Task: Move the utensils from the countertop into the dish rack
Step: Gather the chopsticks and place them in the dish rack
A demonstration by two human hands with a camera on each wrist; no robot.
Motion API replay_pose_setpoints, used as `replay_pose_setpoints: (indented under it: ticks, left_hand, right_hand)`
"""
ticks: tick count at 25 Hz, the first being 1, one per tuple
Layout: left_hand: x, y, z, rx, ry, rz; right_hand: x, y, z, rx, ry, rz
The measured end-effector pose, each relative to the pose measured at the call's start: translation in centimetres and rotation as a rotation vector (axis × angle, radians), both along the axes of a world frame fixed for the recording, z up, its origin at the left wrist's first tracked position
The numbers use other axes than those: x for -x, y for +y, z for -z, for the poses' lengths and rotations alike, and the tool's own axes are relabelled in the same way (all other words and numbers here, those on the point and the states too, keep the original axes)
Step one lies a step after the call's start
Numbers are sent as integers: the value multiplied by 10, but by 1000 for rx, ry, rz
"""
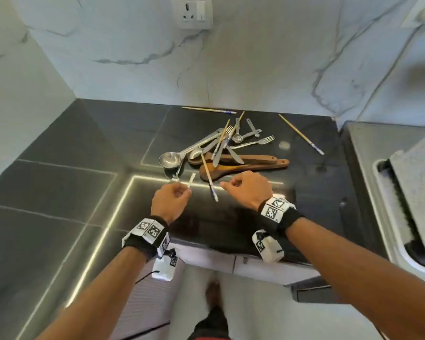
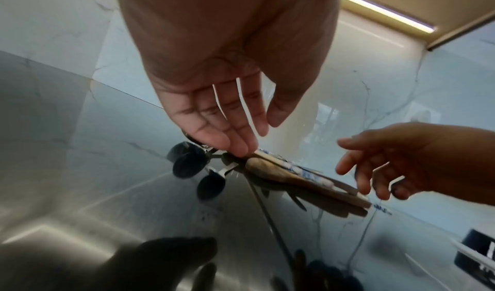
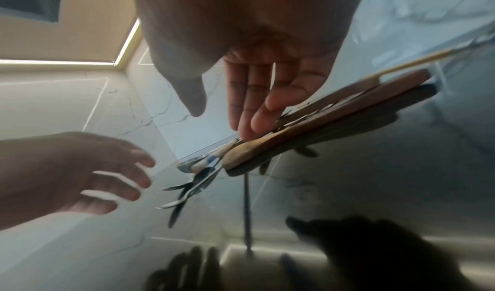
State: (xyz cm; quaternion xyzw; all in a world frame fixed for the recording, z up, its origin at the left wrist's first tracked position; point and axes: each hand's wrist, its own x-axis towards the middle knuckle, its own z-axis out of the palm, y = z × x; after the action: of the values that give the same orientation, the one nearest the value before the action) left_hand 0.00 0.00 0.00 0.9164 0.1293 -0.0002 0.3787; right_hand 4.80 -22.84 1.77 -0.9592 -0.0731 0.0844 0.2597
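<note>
A loose pile of utensils lies on the black countertop (image 1: 88,148): a steel ladle (image 1: 169,160), two wooden spoons (image 1: 245,165), forks (image 1: 261,141), knives, small measuring spoons (image 1: 253,131) and several chopsticks (image 1: 209,179). Both hands hover just in front of the pile. My left hand (image 1: 182,191) is by the ladle's bowl, with relaxed fingers (image 2: 235,130) holding nothing. My right hand (image 1: 228,184) is above the near wooden spoon (image 3: 267,149); its fingers (image 3: 254,105) are loose and hold nothing.
Single chopsticks lie apart at the back (image 1: 209,109) and to the right (image 1: 302,134). A white-rimmed basin or rack (image 1: 383,204) with a speckled grey item sits at the right edge, partly cut off. Marble walls enclose the corner behind and to the left.
</note>
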Motion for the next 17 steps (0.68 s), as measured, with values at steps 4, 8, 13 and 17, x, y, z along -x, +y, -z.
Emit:
replay_pose_setpoints:
  ticks: [4,8,13,17]
  left_hand:
    - [-50,16,-1,96,-21,11]
    - [-80,25,15,226,19,34]
    - [-79,7,19,466,227,27]
    - [-72,-3,9,695,292,19]
  right_hand:
    - [-29,46,14,13,194,10]
    - [-45,57,24,-80,294,31]
    - [-34,34,7,-213,332,-39]
    - [-21,28,-8,-276,339,-104]
